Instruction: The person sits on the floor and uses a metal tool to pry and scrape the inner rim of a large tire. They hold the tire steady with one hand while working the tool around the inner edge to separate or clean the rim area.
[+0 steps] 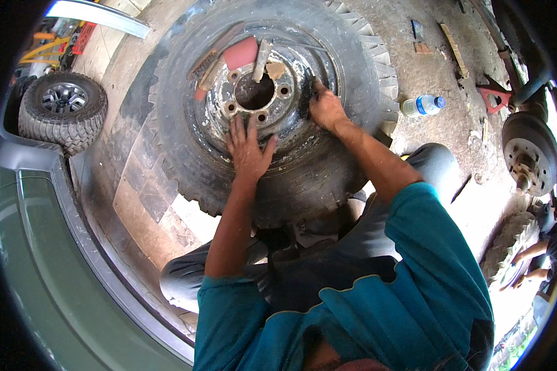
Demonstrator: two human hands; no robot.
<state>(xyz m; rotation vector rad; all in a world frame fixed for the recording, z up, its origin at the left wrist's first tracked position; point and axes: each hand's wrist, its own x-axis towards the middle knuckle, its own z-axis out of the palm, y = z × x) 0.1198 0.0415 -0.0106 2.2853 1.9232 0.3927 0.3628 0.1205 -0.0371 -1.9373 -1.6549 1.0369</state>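
Scuffed, paint-flaked metal wheel rim [214,104], lying flat inside a black rubber tyre [174,83]: the left hand [249,151] spreads over it, fingers extended, presumably bracing, while the right hand [327,108] grips a small dark tool [309,73] (kind indistinct) near its inner wall. Farther out, a red sheet [240,54] rests, apparently within easy reach.

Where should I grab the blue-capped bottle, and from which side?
Probably around the middle of the bottle, below its blue cap, coming from the side facing the tire with the right hand, which is nearer. The body looks rounded, its cap end showing farther from the tire.
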